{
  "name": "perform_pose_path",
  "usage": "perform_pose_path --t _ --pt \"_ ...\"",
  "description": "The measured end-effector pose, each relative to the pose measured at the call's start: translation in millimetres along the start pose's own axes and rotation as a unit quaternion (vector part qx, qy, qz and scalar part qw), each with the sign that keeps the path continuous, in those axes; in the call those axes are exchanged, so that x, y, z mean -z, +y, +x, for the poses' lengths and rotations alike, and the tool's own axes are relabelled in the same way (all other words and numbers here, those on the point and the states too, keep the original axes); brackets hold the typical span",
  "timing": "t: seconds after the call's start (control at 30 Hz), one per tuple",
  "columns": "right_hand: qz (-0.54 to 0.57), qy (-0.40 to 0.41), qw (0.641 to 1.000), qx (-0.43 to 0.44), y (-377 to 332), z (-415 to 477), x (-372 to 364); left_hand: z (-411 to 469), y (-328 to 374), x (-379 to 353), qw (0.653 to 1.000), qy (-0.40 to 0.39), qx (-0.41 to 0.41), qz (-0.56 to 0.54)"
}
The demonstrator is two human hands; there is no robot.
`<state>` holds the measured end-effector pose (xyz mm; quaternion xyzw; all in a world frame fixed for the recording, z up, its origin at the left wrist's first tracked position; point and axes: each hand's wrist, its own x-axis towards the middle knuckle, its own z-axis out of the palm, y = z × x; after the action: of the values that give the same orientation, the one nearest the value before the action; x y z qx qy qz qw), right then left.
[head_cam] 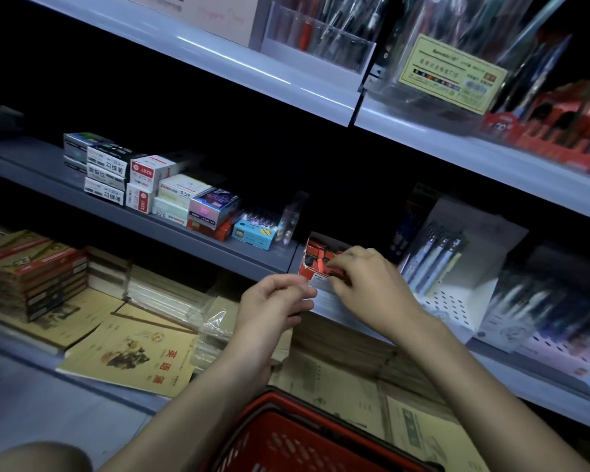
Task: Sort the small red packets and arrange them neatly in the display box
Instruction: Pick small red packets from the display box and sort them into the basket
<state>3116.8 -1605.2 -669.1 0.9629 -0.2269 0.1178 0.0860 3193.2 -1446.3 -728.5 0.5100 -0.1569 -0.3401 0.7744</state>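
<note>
Dim shop shelf (259,257): right hand (365,277) is curling onto packets (321,257) in the box (315,272); left hand (273,304) is pinching closed, contents unclear.

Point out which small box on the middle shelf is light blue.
The light blue box at the right end of the row, beside the clear plastic case. The other boxes there are white, red or purple.

The scene is dim, with deep black shadow filling the shelf recesses. Light falls from above and in front, leaving streaks of glare on the pale upper shelf edge (252,68). The right side smears with motion blur, so the pens (436,257) and clear holders (457,46) look soft. Wide-angle distortion tilts the shelves toward the edges.
</note>
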Motion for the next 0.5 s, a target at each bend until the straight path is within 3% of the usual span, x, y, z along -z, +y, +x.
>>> perform_pose_path --t 0.13,0.2,0.33,0.5 --pt "0.002 0.030 1.000 -0.007 3 -37 3 -2 -12 -4 0.985 -0.034 -0.085 0.145" --pt "0.002 0.022 1.000 -0.018 6 -59 4 -4 -23 -3 0.958 -0.040 -0.142 0.246" --pt "0.024 0.007 0.999 -0.033 12 -108 1 -20 -40 2 0.859 -0.079 -0.216 0.458" --pt "0.038 -0.019 0.998 -0.050 18 -171 -22 -39 -68 8 0.745 -0.115 -0.233 0.615"
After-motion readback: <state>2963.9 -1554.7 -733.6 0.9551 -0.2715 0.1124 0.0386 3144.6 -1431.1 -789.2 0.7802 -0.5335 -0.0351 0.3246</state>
